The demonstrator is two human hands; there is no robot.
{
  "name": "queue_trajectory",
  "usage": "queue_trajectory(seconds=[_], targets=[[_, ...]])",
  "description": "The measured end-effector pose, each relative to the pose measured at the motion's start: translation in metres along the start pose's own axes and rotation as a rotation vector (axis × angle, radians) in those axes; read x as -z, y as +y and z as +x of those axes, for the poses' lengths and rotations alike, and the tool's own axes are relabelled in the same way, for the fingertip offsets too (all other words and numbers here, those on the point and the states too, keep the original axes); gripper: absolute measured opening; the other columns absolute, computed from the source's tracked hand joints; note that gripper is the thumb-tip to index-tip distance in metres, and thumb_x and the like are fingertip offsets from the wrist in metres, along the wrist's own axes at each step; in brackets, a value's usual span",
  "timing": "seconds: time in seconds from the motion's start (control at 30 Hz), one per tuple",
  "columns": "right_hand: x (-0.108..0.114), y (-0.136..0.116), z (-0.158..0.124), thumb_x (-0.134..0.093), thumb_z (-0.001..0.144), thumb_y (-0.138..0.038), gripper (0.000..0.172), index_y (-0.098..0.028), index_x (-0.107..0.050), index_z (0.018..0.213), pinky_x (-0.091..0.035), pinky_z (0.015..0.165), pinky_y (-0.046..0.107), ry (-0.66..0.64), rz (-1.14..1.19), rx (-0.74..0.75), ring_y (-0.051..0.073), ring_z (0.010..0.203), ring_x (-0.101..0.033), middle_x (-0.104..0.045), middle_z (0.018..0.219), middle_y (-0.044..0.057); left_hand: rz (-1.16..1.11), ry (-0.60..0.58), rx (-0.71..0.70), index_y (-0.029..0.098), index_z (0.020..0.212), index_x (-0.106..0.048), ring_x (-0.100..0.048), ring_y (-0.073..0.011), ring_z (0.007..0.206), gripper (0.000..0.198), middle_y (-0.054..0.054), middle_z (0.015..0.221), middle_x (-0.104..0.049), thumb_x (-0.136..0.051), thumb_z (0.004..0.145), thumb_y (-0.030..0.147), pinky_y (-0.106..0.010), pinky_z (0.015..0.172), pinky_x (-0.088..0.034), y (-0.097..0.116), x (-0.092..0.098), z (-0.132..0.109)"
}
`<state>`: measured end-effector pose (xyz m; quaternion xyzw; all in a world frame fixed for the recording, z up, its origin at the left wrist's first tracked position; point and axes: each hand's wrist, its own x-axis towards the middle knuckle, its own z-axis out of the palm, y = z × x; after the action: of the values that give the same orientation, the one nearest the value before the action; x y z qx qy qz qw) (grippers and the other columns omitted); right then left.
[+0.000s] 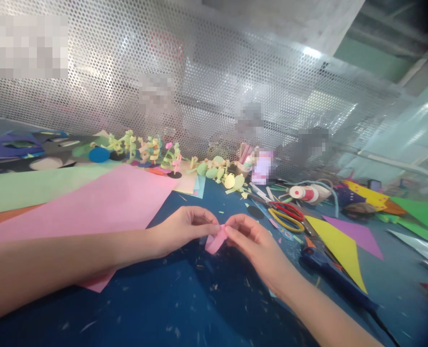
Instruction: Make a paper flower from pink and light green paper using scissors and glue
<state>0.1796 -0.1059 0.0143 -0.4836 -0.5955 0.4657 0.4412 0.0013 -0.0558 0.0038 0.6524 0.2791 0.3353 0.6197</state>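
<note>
Both hands meet over the blue table (170, 308) and pinch a small pink paper strip (214, 241) bent into a loop. My left hand (185, 229) grips its upper left end with thumb and fingers closed. My right hand (252, 241) pinches the right end, fingers curled. A large pink paper sheet (105, 202) lies just left of my left hand, under the forearm.
Green and orange sheets (26, 188) lie at left. Small paper flowers (145, 149) and green paper shapes (217, 173) stand along the perforated metal wall. Right of my hands lie scissors (288, 214), a ribbon spool (306, 193), yellow paper (339, 246), purple paper, and a dark blue tool (329, 272).
</note>
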Motion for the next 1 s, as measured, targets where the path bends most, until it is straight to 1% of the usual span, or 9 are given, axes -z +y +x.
queue_trajectory(seconds=[0.33,0.4,0.47,0.53,0.6,0.7,0.8,0.93,1.0], targets=[[0.0009,-0.0006,0.0006,-0.056,0.081,-0.037,0.016,-0.02,-0.056,0.083,-0.047,0.07,0.027,0.012,-0.044,0.041,0.013,0.073,-0.056,-0.058,0.079,-0.001,-0.052,0.005,0.053,0.015,0.081,-0.063,-0.059,-0.0116,0.066,0.023,-0.001,0.072,-0.066,-0.07,0.069,0.034,-0.025,0.066,-0.042,0.0008,-0.0002,0.0003],[0.0011,-0.0023,-0.0002,-0.053,0.083,-0.033,0.012,-0.021,-0.056,0.086,-0.048,0.073,0.028,-0.003,-0.091,0.087,0.014,0.078,-0.056,-0.058,0.084,0.0,-0.078,0.03,0.055,0.015,0.079,-0.063,-0.059,-0.0115,0.069,0.022,-0.001,0.074,-0.066,-0.071,0.068,0.032,-0.024,0.069,-0.041,0.0007,0.0005,0.0007],[0.0007,-0.0037,-0.0015,-0.051,0.083,-0.024,0.01,-0.023,-0.054,0.092,-0.048,0.075,0.03,-0.036,-0.16,0.158,0.015,0.085,-0.055,-0.057,0.091,0.002,-0.103,0.051,0.06,0.015,0.077,-0.063,-0.058,-0.011,0.069,0.021,0.0,0.074,-0.066,-0.072,0.067,0.031,-0.024,0.07,-0.04,0.0004,0.0013,0.0012],[-0.0005,-0.0038,-0.0028,-0.051,0.079,-0.015,0.021,-0.025,-0.054,0.097,-0.048,0.079,0.031,-0.056,-0.243,0.244,0.016,0.091,-0.054,-0.054,0.099,0.003,-0.12,0.057,0.062,0.015,0.078,-0.063,-0.058,-0.0105,0.068,0.021,0.001,0.073,-0.065,-0.073,0.067,0.03,-0.023,0.069,-0.04,0.0003,0.0019,0.0016],[-0.002,-0.0028,-0.0037,-0.055,0.075,-0.011,0.026,-0.026,-0.055,0.097,-0.048,0.081,0.033,-0.031,-0.329,0.326,0.017,0.093,-0.053,-0.051,0.103,0.003,-0.128,0.052,0.061,0.015,0.079,-0.064,-0.058,-0.0106,0.069,0.021,0.001,0.073,-0.065,-0.073,0.067,0.03,-0.023,0.07,-0.04,0.0004,0.0022,0.0018],[-0.003,-0.0016,-0.0045,-0.061,0.074,-0.014,0.017,-0.025,-0.06,0.087,-0.048,0.079,0.033,0.047,-0.444,0.391,0.017,0.091,-0.054,-0.049,0.1,0.003,-0.137,0.048,0.051,0.016,0.078,-0.064,-0.06,-0.0117,0.073,0.02,0.0,0.076,-0.067,-0.072,0.067,0.03,-0.024,0.073,-0.04,0.0008,0.0019,0.0016],[-0.0016,-0.0016,-0.0047,-0.061,0.076,-0.017,0.009,-0.024,-0.062,0.081,-0.049,0.076,0.032,0.075,-0.491,0.402,0.017,0.086,-0.055,-0.05,0.094,0.003,-0.151,0.034,0.043,0.016,0.077,-0.063,-0.061,-0.0123,0.074,0.02,0.0,0.076,-0.068,-0.073,0.067,0.029,-0.025,0.075,-0.041,0.0005,0.0013,0.0016],[-0.0005,-0.0008,-0.0038,-0.059,0.08,-0.023,0.002,-0.023,-0.06,0.082,-0.049,0.076,0.03,0.067,-0.418,0.397,0.015,0.083,-0.055,-0.051,0.093,0.003,-0.139,0.044,0.024,0.015,0.077,-0.063,-0.061,-0.0126,0.075,0.02,-0.001,0.076,-0.068,-0.073,0.067,0.029,-0.025,0.077,-0.042,-0.0012,0.001,0.0024],[-0.0015,-0.0002,-0.0037,-0.058,0.082,-0.025,0.003,-0.022,-0.058,0.082,-0.049,0.077,0.029,0.069,-0.368,0.381,0.016,0.085,-0.055,-0.053,0.092,0.003,-0.13,0.039,0.019,0.015,0.079,-0.064,-0.061,-0.0119,0.074,0.02,-0.001,0.077,-0.068,-0.072,0.068,0.029,-0.025,0.075,-0.042,-0.0016,0.001,0.0025]])
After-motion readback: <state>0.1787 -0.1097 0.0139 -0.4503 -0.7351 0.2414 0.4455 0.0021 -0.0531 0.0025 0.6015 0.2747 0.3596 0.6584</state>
